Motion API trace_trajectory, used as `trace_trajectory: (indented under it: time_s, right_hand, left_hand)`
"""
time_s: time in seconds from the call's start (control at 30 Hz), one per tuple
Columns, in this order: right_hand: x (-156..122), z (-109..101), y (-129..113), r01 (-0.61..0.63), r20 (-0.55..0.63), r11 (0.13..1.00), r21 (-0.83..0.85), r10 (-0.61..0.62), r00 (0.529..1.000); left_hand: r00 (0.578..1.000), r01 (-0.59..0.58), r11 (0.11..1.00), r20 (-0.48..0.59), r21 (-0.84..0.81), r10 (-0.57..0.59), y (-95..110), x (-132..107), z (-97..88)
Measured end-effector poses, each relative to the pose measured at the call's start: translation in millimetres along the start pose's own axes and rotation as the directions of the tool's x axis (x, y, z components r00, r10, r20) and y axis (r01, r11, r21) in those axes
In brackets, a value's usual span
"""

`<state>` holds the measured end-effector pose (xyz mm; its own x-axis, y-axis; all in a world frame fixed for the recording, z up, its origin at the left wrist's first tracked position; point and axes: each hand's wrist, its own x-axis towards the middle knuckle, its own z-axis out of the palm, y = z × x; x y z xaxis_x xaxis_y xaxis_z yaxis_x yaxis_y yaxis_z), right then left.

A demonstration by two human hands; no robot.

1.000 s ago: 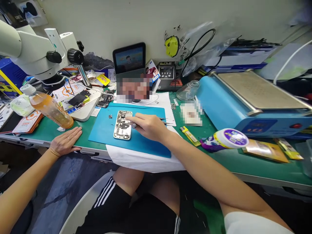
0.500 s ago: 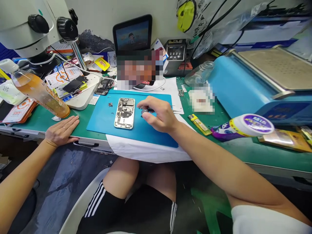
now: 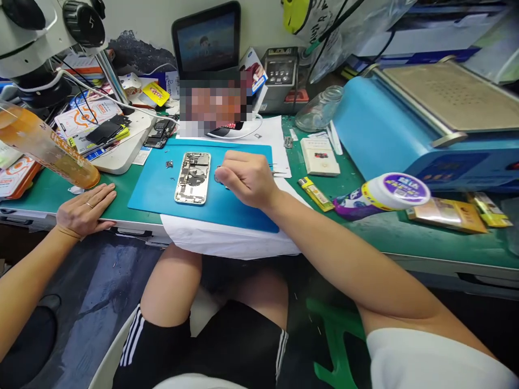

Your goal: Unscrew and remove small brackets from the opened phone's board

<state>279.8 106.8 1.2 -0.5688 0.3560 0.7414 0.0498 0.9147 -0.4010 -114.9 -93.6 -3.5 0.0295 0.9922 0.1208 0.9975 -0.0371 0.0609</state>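
Note:
An opened phone [image 3: 193, 177] lies with its insides up on a blue work mat [image 3: 162, 186]. My right hand [image 3: 245, 177] rests on the mat just right of the phone, fingers curled shut around a small dark part I cannot make out. Thin tweezers [image 3: 278, 172] lie behind the knuckles. My left hand [image 3: 86, 208] lies flat and open on the green table edge, left of the mat, a ring on one finger. A few tiny parts [image 3: 169, 163] sit on the mat left of the phone.
A microscope [image 3: 44, 32] and an orange drink bottle [image 3: 44, 148] stand at the left. A tablet [image 3: 206, 43] leans at the back. A blue heating machine [image 3: 425, 119], a glass jar [image 3: 320, 108], a purple-capped tube [image 3: 381, 194], a lighter [image 3: 315, 193] and a white box [image 3: 322, 156] fill the right.
My right hand came off the phone and moved a little right onto the mat, its fingers closing down. The left hand stayed flat. The view tilted lower.

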Motion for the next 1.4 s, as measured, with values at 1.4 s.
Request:
trace_trajectory:
  time_s: [1.4]
  right_hand:
    - [-2.0,-2.3,16.5,0.020,0.035,0.988,-0.156,-0.015,0.999]
  left_hand:
    - [0.906,0.044,0.966,-0.398,-0.254,-0.146,41.3,-6.5,-1.2]
